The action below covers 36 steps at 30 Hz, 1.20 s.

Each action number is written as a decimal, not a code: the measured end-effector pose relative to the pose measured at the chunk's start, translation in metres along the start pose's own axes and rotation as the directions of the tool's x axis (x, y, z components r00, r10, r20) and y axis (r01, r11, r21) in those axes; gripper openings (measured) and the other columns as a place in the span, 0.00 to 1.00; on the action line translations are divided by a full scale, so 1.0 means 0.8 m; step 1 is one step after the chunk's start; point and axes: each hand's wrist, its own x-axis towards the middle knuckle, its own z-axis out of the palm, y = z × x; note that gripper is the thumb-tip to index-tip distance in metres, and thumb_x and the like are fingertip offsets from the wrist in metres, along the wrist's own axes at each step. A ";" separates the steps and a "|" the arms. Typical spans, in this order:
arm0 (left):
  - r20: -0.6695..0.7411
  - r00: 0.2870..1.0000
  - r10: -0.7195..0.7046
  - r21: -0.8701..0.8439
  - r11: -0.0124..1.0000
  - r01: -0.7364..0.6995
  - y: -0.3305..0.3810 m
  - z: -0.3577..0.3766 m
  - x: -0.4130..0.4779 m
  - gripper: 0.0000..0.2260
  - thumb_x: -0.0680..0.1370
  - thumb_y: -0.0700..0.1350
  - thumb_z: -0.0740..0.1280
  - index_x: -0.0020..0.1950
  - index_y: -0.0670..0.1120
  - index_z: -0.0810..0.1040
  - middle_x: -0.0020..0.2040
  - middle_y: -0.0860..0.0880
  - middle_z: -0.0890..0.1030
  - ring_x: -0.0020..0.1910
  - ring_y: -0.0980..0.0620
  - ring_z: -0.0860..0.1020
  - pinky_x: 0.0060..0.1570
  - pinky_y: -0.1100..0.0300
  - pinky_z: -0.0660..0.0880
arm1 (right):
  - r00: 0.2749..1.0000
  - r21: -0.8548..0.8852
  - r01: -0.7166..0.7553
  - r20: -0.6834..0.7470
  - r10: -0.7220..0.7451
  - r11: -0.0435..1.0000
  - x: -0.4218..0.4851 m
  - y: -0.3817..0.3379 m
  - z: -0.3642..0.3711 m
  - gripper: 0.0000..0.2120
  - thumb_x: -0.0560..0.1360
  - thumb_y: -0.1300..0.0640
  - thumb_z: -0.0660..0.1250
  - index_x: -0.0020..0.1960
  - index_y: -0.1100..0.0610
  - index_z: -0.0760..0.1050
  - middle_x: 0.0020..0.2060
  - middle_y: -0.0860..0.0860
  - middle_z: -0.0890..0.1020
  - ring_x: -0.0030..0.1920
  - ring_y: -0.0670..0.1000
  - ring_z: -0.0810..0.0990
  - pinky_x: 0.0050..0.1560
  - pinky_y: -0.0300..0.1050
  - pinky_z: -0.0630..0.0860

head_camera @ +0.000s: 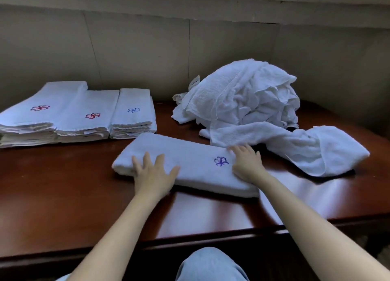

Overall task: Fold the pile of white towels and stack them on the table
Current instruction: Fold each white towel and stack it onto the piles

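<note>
A folded white towel point(190, 164) with a purple flower mark lies as a long strip in the middle of the dark wooden table point(63, 187). My left hand point(153, 173) presses flat on its left end with fingers spread. My right hand point(247, 162) rests flat on its right part, beside the mark. A heap of unfolded white towels point(247, 94) sits at the back right, with one loose towel point(316, 149) trailing toward the right. Three stacks of folded towels point(80, 116) stand side by side at the back left.
A pale wall point(147, 48) rises right behind the table. The table's front edge point(190, 242) runs across below my forearms, and a knee in light blue trousers point(211, 266) shows under it.
</note>
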 end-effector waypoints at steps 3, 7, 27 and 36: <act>0.032 0.992 0.120 -0.194 0.975 -0.112 -0.028 -0.013 0.024 0.29 0.76 0.59 0.65 0.74 0.51 0.64 0.77 0.41 0.55 0.77 0.44 0.44 0.74 0.52 0.41 | 0.982 -0.065 -0.094 0.159 0.103 0.994 -0.011 -0.005 -0.016 0.21 0.73 0.57 0.58 0.65 0.50 0.66 0.60 0.54 0.72 0.61 0.58 0.70 0.59 0.53 0.65; -0.118 0.992 0.052 -0.110 0.992 -0.065 -0.069 -0.033 0.043 0.32 0.72 0.59 0.71 0.72 0.49 0.67 0.76 0.43 0.57 0.75 0.44 0.53 0.72 0.49 0.56 | 0.820 0.060 -0.071 0.571 0.024 0.996 -0.032 -0.014 -0.059 0.02 0.73 0.57 0.64 0.44 0.54 0.72 0.40 0.52 0.78 0.39 0.52 0.77 0.35 0.41 0.68; 0.418 0.875 0.245 -0.895 0.278 0.349 -0.048 -0.082 -0.007 0.42 0.64 0.36 0.70 0.76 0.48 0.60 0.60 0.43 0.80 0.60 0.42 0.78 0.60 0.47 0.73 | 0.894 0.911 -0.285 0.365 -0.259 0.299 -0.006 -0.116 0.002 0.22 0.76 0.60 0.64 0.69 0.47 0.70 0.54 0.47 0.79 0.49 0.47 0.83 0.44 0.40 0.78; 0.022 0.979 0.201 -0.999 -0.039 0.031 -0.110 -0.208 0.038 0.29 0.64 0.35 0.62 0.65 0.49 0.72 0.51 0.43 0.84 0.49 0.44 0.83 0.40 0.57 0.80 | 0.889 0.995 -0.069 0.093 -0.448 0.069 0.035 -0.258 -0.049 0.26 0.75 0.62 0.67 0.69 0.43 0.69 0.47 0.44 0.85 0.50 0.53 0.84 0.45 0.46 0.82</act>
